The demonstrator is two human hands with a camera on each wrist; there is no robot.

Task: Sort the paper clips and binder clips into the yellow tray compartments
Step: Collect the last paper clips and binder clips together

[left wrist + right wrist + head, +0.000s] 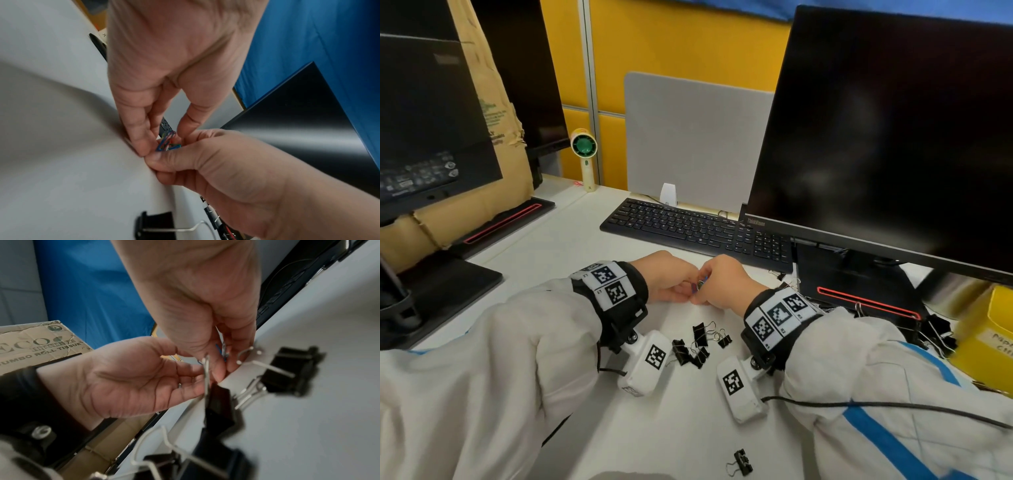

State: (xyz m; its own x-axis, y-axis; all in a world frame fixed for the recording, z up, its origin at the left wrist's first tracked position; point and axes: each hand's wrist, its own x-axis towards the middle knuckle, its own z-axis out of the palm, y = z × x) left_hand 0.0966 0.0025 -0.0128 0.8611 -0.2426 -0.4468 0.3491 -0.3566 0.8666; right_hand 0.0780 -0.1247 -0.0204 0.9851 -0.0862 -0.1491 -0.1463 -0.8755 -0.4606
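Note:
My two hands meet on the white desk [571,246] just in front of the keyboard. A small bunch of coloured paper clips [701,283] [167,141] sits between them. My left hand [688,286] [160,135] pinches the bunch from the left with its fingertips down on the desk. From the right, my right hand [706,291] [226,368] pinches the same bunch, and a blue clip [219,350] shows between its fingers. Several black binder clips [698,344] [220,402] lie between my wrists. The yellow tray [986,346] stands at the far right, blurred.
A black keyboard [698,228] lies just beyond my hands. A large monitor [887,137] and its stand [859,284] fill the right, with more binder clips [931,334] by the stand's base. One binder clip [741,462] lies near the front edge. A second monitor and cardboard box [493,113] stand at the left.

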